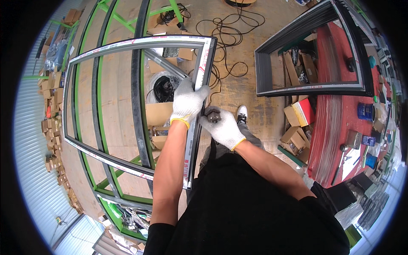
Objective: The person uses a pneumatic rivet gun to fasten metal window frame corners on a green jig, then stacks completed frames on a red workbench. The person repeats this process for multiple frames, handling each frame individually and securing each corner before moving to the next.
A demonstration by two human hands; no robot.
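A rectangular window frame (pixel 205 59), dark-edged with white printed film on its face, lies across a green rack with black-topped bars (pixel 137 85). Its right-hand bar is closest to my body. My left hand (pixel 185 102), in a white knit glove with a yellow cuff, is closed over that bar, its fingertips at the outer edge. Just to the right and lower, my right hand (pixel 222 126), gloved alike, is against the bar's outer side. Its fingers are curled around a small dark thing (pixel 213 116) whose kind I cannot make out.
Several stacked frames (pixel 312 89) stand at the right by a red-covered table (pixel 335 119) with blue tubs (pixel 365 111). Black cable (pixel 227 40) loops over the floor. Open cardboard boxes (pixel 296 138) sit beneath the table; a bag with black coils (pixel 163 88) lies under the rack.
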